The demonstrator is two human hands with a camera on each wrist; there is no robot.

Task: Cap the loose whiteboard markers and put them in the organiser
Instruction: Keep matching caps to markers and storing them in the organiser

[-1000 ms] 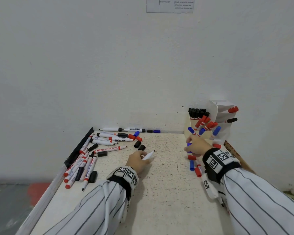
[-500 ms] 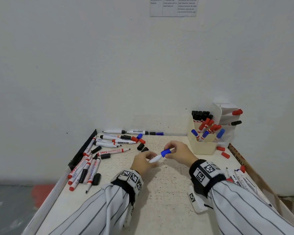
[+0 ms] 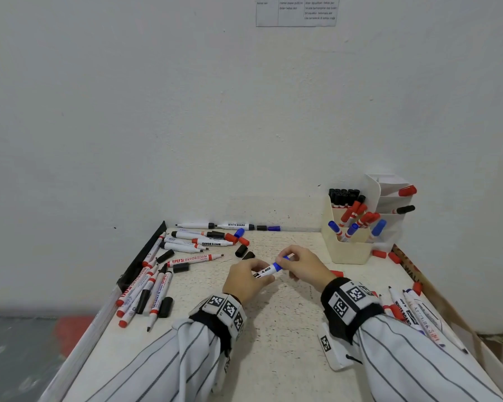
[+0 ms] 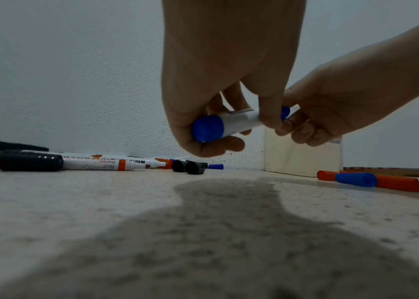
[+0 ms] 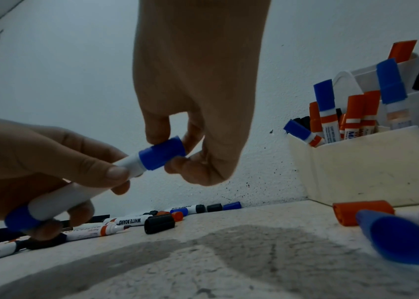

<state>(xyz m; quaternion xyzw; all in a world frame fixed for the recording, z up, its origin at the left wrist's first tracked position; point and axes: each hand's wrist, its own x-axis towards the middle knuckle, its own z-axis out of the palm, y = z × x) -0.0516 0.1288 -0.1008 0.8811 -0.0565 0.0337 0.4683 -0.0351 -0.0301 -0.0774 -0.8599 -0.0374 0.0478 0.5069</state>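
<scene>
While blue marker was gripped above desk by left hand, blue cap was pinched by right hand. Cap judged possibly half-seated; could be popped off if dropped into organiser.

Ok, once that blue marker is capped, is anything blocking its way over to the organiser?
Nothing visible. The blue marker is held above the table between the left hand and right hand; the organiser stands to the right, its front compartment partly filled but open on top.
</scene>
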